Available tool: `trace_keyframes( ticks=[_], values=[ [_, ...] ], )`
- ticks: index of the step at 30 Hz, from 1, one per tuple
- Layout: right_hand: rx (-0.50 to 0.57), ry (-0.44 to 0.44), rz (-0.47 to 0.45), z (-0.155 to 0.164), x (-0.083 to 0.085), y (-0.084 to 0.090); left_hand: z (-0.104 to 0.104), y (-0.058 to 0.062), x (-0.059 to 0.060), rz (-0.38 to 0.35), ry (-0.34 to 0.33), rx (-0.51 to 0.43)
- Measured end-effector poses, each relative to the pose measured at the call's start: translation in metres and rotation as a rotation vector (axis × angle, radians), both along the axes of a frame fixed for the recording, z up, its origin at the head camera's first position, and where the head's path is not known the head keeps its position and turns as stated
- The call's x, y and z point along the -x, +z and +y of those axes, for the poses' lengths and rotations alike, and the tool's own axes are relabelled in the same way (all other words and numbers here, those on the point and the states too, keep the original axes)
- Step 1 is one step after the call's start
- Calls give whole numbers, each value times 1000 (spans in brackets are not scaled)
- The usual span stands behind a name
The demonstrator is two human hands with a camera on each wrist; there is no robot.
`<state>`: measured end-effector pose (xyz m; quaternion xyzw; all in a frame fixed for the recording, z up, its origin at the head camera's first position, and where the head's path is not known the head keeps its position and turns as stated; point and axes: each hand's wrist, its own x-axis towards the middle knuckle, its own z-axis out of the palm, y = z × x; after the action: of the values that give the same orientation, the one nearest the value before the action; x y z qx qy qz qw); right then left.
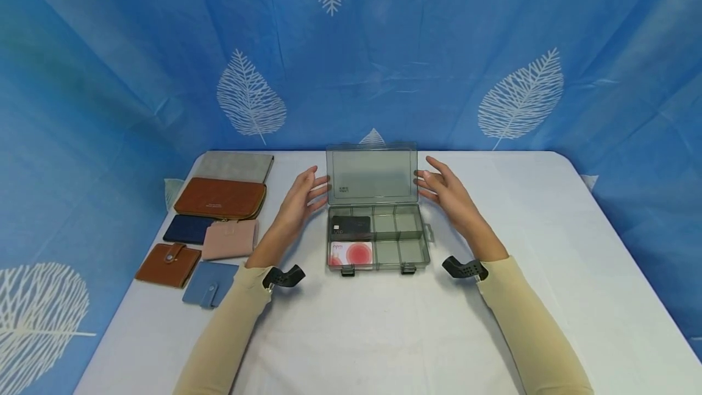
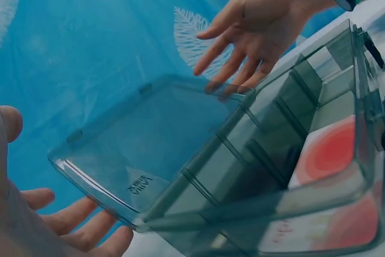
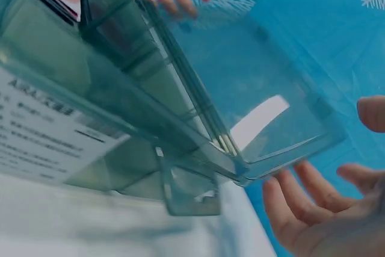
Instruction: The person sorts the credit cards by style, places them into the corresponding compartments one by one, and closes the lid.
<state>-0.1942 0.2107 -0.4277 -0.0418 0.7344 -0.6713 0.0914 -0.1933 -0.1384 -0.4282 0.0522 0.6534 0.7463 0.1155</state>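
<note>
Person at a white counter [image 1: 493, 297], both hands up beside an open smoky-clear compartment box [image 1: 377, 238]. Lid [image 1: 372, 174] stands upright at the back. Left hand [image 1: 300, 198] sits just beside the lid's left edge, fingers spread and relaxed, gripping nothing; from the left wrist view its fingertips [image 2: 90, 227] are right at the lid corner, contact unclear. Right hand [image 1: 448, 195] mirrors it at the lid's right edge, fingers straight and loose, holding nothing; right wrist view shows fingers [image 3: 301, 209] just under the lid corner, touching or not I cannot tell. Hands are well apart, the lid between them.

Box sits mid-counter, latches toward the person. Inside, left compartments: dark card [image 1: 351, 225] in the back one, white card with red circle [image 1: 351, 253] in the front one. Other compartments hold nothing visible.

Left side of the counter: grey pouch [image 1: 236, 166], long brown wallet [image 1: 220, 198], navy wallet [image 1: 188, 229], pink wallet [image 1: 230, 239], small brown snap wallet [image 1: 168, 264], light blue snap wallet [image 1: 211, 283]. Blue leaf-print cloth [image 1: 493, 47] hangs behind.
</note>
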Motion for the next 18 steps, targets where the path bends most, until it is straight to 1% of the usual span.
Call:
trace_keyframes(
  ticks=[4, 6, 9, 12, 14, 18],
  values=[
    [-64, 7, 77, 2, -4, 12, -2, 13, -4, 95, 8, 62],
    [-98, 16, 122, 2, -7, 19, -3, 18, -6, 140, 1, 97],
    [-150, 34, 185, 3, -13, 28, -5, 26, -11, 193, -22, 160],
    [-192, 75, 236, 5, -21, 34, -8, 32, -19, 226, -62, 221],
    [-239, 102, 274, 6, -28, 35, -11, 33, -25, 249, -94, 264],
    [-378, 135, 340, 11, -43, 33, -17, 27, -37, 321, -154, 371]
  ],
)
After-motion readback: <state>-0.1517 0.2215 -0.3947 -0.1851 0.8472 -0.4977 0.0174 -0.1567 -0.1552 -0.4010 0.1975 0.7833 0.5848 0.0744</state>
